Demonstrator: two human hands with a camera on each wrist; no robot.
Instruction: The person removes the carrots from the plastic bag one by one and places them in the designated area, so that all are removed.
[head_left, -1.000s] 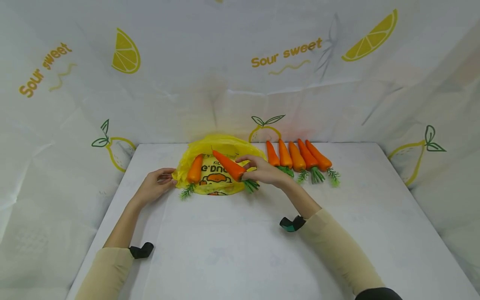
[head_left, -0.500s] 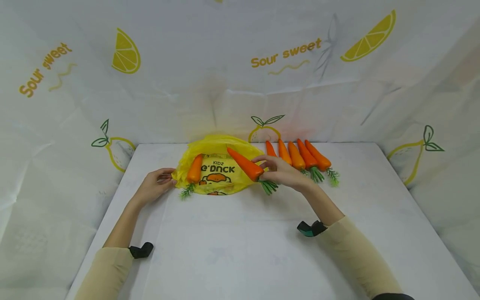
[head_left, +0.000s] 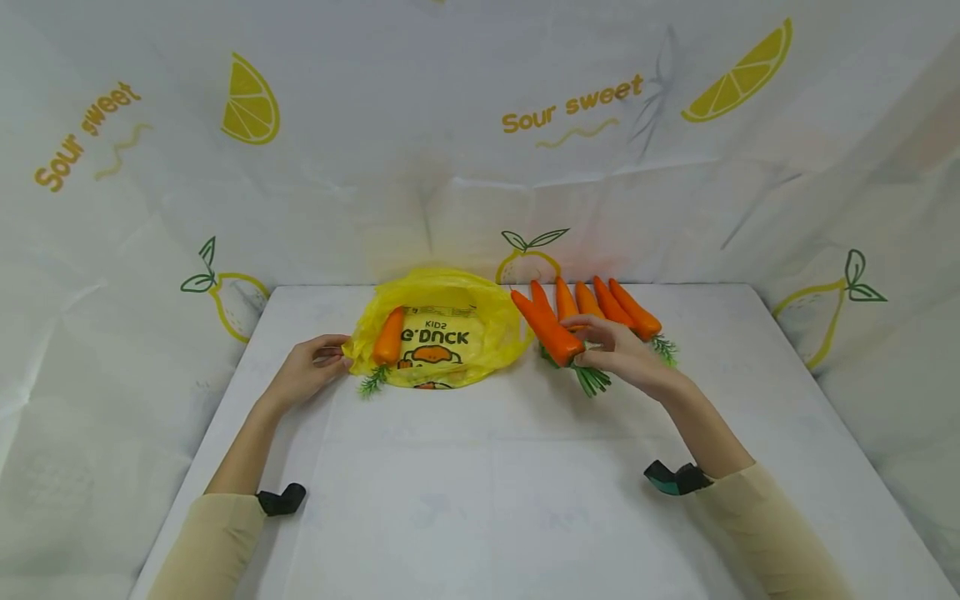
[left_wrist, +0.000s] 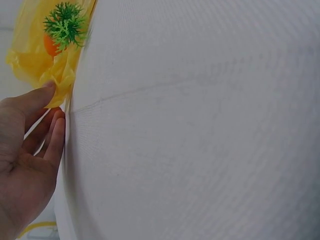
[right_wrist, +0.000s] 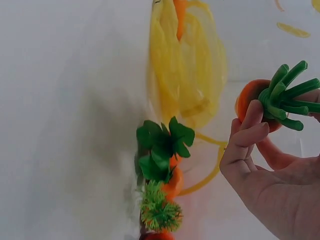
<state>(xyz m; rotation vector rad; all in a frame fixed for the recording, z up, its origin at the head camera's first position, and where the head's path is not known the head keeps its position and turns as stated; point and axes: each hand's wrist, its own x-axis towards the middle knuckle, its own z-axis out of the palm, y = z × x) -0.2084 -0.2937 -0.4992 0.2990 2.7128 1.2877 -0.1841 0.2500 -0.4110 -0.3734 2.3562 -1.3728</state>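
Note:
My left hand (head_left: 309,372) pinches the left edge of a yellow plastic bag (head_left: 495,342) that lies with its mouth spread towards me. In the left wrist view, thumb and fingers meet at the bag's (left_wrist: 30,62) crumpled corner. One carrot (head_left: 387,337) lies inside the bag's left part, its feathery green top poking out at the front. My right hand (head_left: 622,354) grips another carrot (head_left: 551,329) near its thick end, held up to the right of the bag, tip pointing away and left. The right wrist view shows this carrot's stubby green stems (right_wrist: 287,97) beyond the fingers.
Several more carrots (head_left: 637,310) lie side by side at the table's back edge, partly hidden behind the right hand and its carrot. A white cloth covers the table (head_left: 450,492). Behind stands a white backdrop (head_left: 390,192) printed with lemons.
My right hand has carried its carrot from over the bag's mouth to the right, in front of the row of carrots. The left hand stays at the bag's edge.

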